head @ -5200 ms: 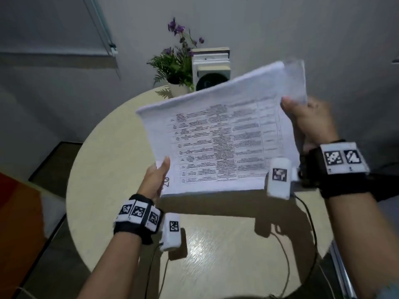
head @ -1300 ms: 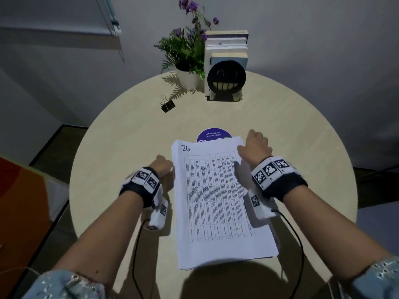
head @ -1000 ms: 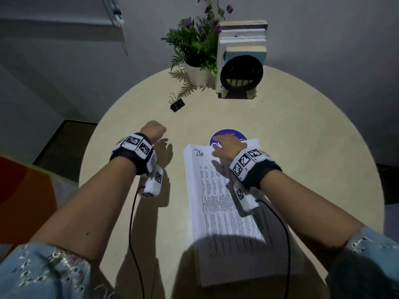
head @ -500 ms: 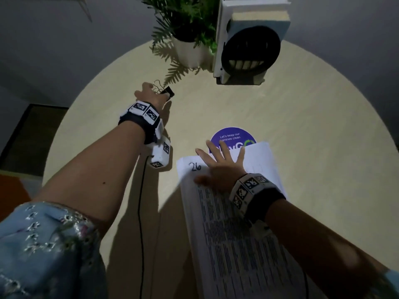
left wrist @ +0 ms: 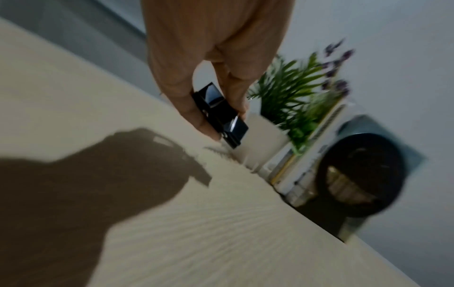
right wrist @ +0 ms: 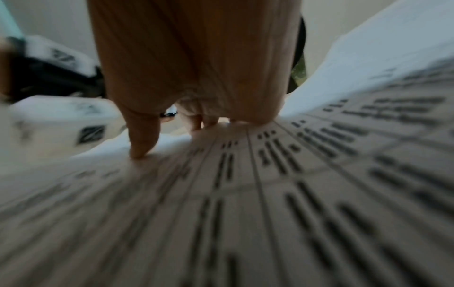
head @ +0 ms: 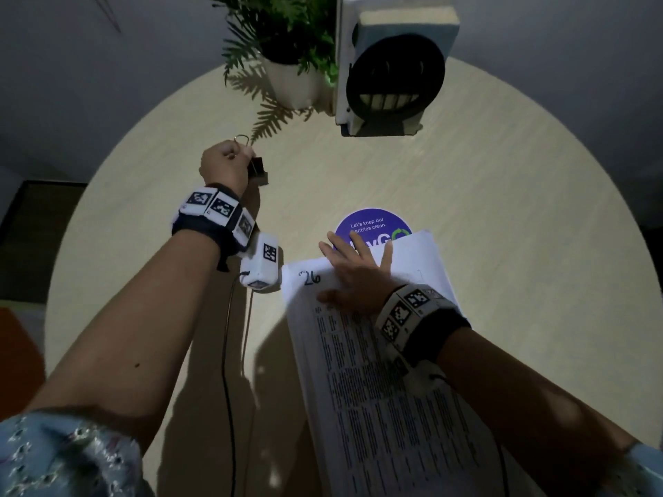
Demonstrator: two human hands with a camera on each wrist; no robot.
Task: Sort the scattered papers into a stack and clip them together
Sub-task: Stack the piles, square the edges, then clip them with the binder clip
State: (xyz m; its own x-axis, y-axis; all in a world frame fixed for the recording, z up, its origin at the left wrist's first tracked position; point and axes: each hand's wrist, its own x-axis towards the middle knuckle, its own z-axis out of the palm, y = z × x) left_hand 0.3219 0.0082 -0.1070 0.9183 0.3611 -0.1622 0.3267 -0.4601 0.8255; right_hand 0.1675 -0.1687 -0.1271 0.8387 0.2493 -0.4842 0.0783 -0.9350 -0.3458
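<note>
A stack of printed papers [head: 376,382] marked "26" lies on the round pale table [head: 502,217], running from the middle toward the near edge. My right hand [head: 355,270] lies flat on the stack's far end with its fingers spread, pressing it down; the right wrist view shows the fingers [right wrist: 142,136] on the printed sheet [right wrist: 270,194]. My left hand [head: 226,166] is at the far left of the table and pinches a black binder clip [head: 257,170], lifted just off the surface. In the left wrist view the clip [left wrist: 218,114] sits between thumb and fingers.
A potted plant [head: 287,48] in a white pot and a row of books behind a black round smiley bookend [head: 394,73] stand at the far edge. A purple round sticker [head: 371,224] lies partly under the papers. Wrist camera cables [head: 226,353] trail toward me.
The stack went from held up in both hands to lying flat on the table. My left hand reached to the far left and picked up the binder clip; my right hand spread flat on the stack's far end.
</note>
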